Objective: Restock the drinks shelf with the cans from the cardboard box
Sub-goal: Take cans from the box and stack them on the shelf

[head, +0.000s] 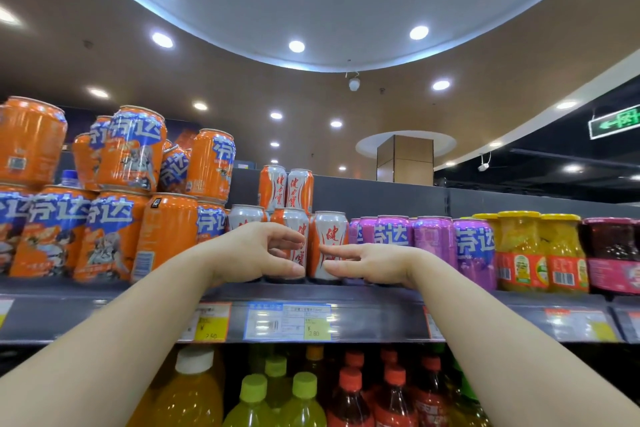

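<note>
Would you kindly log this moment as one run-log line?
left hand: grips orange-and-white drink can | right hand: fingers touch neighbouring orange-and-white can | dark shelf

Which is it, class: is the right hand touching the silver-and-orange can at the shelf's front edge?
Touching. The head view shows the right hand with fingertips resting against the front can.

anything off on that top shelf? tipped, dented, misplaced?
The upper-tier orange cans at left sit tilted and unevenly stacked on the row below. The silver-and-orange cans by the left hand and right hand stand upright. No spills or dents visible.
</note>
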The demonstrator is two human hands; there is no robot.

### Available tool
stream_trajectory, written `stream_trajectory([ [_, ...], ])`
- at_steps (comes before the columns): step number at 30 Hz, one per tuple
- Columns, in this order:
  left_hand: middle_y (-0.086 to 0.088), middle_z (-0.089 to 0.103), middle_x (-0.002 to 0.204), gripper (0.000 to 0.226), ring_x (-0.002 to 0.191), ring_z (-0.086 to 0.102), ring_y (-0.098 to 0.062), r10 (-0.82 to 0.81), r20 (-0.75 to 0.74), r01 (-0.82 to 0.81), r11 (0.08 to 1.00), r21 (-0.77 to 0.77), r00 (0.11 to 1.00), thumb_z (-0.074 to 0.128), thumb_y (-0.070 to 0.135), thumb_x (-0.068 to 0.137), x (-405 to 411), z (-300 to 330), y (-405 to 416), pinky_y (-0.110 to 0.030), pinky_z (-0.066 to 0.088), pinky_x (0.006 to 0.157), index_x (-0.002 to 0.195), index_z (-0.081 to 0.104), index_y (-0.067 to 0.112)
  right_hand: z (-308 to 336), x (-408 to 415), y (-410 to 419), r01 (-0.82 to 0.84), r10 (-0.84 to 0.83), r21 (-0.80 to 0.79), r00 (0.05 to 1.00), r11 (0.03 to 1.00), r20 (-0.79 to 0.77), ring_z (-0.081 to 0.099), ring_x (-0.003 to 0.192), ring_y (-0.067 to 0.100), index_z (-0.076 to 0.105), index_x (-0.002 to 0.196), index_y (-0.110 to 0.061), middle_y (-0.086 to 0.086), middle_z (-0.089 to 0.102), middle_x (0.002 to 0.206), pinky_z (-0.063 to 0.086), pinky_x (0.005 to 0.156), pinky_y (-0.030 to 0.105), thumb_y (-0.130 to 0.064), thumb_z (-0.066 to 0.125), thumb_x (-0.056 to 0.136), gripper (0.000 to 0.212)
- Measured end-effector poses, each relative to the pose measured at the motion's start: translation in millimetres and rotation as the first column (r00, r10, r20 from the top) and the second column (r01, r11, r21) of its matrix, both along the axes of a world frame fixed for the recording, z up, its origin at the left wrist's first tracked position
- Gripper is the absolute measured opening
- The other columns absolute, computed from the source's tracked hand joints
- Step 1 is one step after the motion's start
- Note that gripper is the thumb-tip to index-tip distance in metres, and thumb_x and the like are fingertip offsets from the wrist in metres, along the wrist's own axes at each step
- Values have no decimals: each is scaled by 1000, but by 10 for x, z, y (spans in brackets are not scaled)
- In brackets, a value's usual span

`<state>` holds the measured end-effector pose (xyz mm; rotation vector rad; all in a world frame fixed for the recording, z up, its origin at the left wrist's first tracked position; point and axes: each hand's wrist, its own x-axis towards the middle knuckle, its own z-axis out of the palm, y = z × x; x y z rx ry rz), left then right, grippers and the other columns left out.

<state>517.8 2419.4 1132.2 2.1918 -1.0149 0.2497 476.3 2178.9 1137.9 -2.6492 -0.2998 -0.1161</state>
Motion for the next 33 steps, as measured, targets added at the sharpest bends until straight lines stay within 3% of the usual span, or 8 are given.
stream_trajectory([
  [4,19,59,128,63,108,56,1,9,55,-9,1000,3,998,78,38,79,-9,-27,-19,-16,46,81,135,51,37,-32,-7,-1,13,-13,-3,999,1000,37,34,141,12,34,145,-53,-12,34,156,24,119,42,-97,51,46,109],
  [8,17,65,119,55,104,62,0,-31,110,53,979,-199,993,82,28,76,-95,-35,-158,-21,55,83,126,59,31,-45,-214,-119,-8,-4,45,964,999,267,62,94,-7,46,124,-68,-28,68,99,46,93,27,-95,53,52,77],
  [10,15,67,114,50,101,65,-1,-84,130,117,956,-270,988,83,27,75,-224,-45,-319,-18,54,81,121,62,30,-57,-400,-248,-35,5,77,934,996,358,65,86,-5,52,124,-62,-23,69,93,48,81,21,-83,60,64,64],
  [14,15,68,113,48,102,66,-1,-168,152,203,946,-253,974,81,32,75,-576,-133,-836,-18,54,84,120,63,30,-157,-872,-704,37,-61,63,906,997,420,64,93,-3,55,128,-51,-15,69,102,49,84,22,-66,64,77,54],
  [22,16,61,126,52,116,55,-2,-250,225,287,947,-145,942,75,42,81,-1647,-624,-2847,-28,44,100,129,59,30,-807,-2346,-2510,330,-305,2,872,944,381,53,119,5,51,134,-48,-14,56,131,43,101,30,-66,57,82,55],
  [28,14,60,129,54,121,53,-3,-467,64,469,883,-25,882,75,42,81,-2506,-1316,-4665,-21,40,101,131,57,29,-1483,-3639,-4012,595,-570,-36,784,803,245,49,119,9,44,138,-51,-10,50,128,38,95,24,-66,54,86,55],
  [31,11,59,133,54,123,53,-6,-531,7,530,847,42,847,73,45,83,-2892,-1677,-5517,-24,41,104,132,57,28,-1838,-4251,-4615,683,-659,-68,723,728,209,51,119,13,45,142,-42,-3,51,133,41,102,31,-59,55,90,55],
  [33,12,57,136,55,125,51,-5,-569,-15,568,819,83,822,70,47,84,-3130,-1923,-6058,-19,39,99,133,55,30,-2079,-4638,-4983,737,-718,-62,672,673,185,47,125,14,44,143,-40,-4,50,138,39,106,32,-56,57,91,56],
])
